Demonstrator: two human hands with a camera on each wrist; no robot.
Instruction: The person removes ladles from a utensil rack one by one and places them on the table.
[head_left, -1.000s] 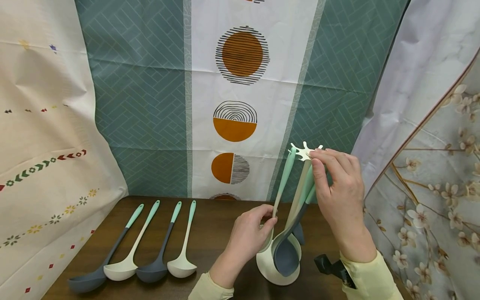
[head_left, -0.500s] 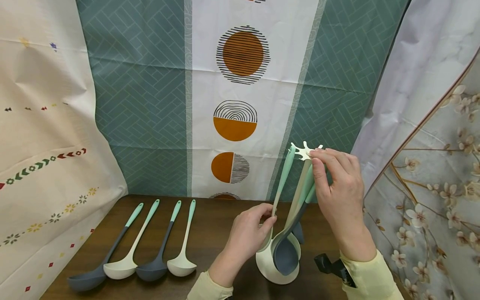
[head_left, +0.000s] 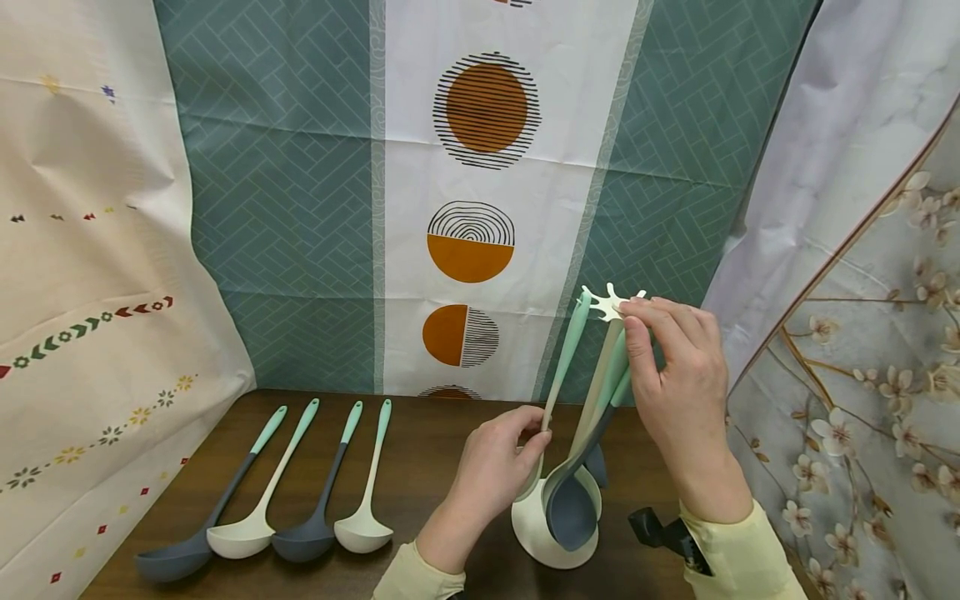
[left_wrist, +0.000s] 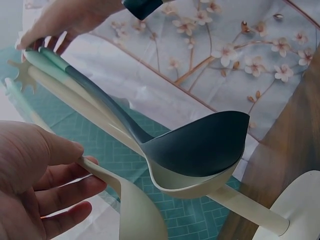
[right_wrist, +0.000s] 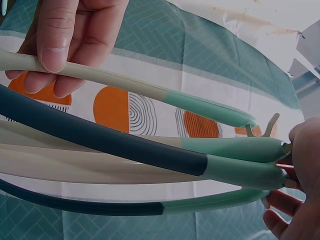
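My left hand (head_left: 495, 458) pinches a cream ladle (left_wrist: 140, 210) by its shaft, thumb against the fingers. The ladle's mint grip (head_left: 573, 333) rises to a hook at the left of the cream utensil stand (head_left: 555, 546); its tip overlaps that hook in the head view. My right hand (head_left: 678, 367) holds the hooked top (head_left: 604, 302) of the stand between thumb and fingers. A dark grey ladle (left_wrist: 200, 145) hangs on the stand, nested against another cream ladle (left_wrist: 185, 186). Behind them hangs a second dark ladle (right_wrist: 125, 208), mostly hidden in the head view.
On the left of the brown table (head_left: 427, 483) lie a dark ladle (head_left: 176, 560), a cream ladle (head_left: 243, 537), another dark ladle (head_left: 303, 543) and another cream one (head_left: 363, 532), side by side. A patterned green and white cloth (head_left: 285, 250) hangs behind; a floral cloth (head_left: 885, 467) borders the right.
My left hand has shifted very slightly left with the ladle's shaft. My right hand and the stand look the same.
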